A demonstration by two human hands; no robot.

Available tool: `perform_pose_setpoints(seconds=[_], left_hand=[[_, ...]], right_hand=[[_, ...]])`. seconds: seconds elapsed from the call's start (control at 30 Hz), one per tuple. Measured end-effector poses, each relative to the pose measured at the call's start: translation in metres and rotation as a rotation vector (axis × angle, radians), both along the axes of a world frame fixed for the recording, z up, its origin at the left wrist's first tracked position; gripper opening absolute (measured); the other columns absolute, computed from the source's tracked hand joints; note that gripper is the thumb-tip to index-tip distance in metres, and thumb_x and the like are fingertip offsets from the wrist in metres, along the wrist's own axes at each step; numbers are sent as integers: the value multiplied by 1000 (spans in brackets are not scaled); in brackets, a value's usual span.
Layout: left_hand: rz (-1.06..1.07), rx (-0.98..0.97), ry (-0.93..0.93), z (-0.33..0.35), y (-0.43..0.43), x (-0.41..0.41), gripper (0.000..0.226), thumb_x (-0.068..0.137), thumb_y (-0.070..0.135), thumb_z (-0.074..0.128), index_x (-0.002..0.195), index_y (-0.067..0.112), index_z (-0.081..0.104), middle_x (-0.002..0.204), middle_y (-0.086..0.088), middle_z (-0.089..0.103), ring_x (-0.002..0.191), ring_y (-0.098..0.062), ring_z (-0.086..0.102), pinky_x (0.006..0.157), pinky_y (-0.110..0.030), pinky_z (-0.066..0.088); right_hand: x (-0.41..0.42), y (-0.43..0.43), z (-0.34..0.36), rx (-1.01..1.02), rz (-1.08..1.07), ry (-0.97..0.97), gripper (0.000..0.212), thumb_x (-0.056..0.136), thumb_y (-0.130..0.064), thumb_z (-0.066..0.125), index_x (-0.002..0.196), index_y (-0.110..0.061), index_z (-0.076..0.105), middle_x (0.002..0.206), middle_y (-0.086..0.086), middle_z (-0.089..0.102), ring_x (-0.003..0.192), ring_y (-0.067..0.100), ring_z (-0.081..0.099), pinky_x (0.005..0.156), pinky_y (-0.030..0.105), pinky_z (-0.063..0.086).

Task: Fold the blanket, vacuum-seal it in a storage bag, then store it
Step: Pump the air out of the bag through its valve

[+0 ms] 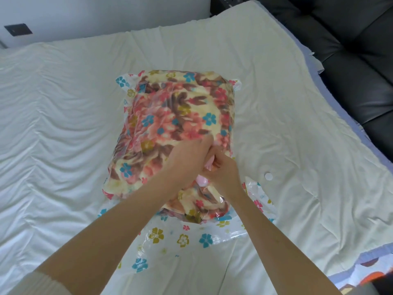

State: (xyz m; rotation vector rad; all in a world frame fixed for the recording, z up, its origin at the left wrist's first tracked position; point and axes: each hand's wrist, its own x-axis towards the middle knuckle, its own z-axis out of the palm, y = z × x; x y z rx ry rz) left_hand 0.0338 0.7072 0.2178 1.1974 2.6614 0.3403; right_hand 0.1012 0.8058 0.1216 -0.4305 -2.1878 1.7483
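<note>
A folded floral blanket lies inside a clear storage bag printed with small flowers, in the middle of the bed. Both of my hands meet on top of the bag's near right part. My left hand and my right hand both grip a pink hand pump that stands on the bag; most of the pump is hidden between my fingers. The flat mouth end of the bag lies toward me.
A white bedsheet covers the bed. A small white round cap lies on the sheet right of the bag. A black sofa runs along the bed's right side. A patterned cloth shows at the lower right.
</note>
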Motion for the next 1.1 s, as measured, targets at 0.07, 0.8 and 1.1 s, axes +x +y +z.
perform_pose_setpoints(seconds=[0.07,0.8,1.1], left_hand=[[37,448,261,40,7,-1,36,96,39,37,78,10,46,59,-3,49,54,-25,50,52,-32,34],[314,599,-22,26,-4,21,34,99,28,43,69,13,43,53,-7,46,48,-17,43,51,-28,37],[394,244,-162,-15,-12,19,25,100,21,39,98,3,56,72,-12,58,71,-33,57,57,-32,33]], right_hand=[[-3,1,2,-54,-15,-6,24,60,-33,76,78,-41,63,71,-18,65,69,5,57,68,24,48],[7,-6,-5,-44,4,-83,35,66,-27,80,95,-40,65,88,-18,70,85,6,64,79,27,52],[11,-11,-6,-9,25,-98,39,72,-8,80,82,-39,59,70,-28,64,67,-6,58,62,10,44]])
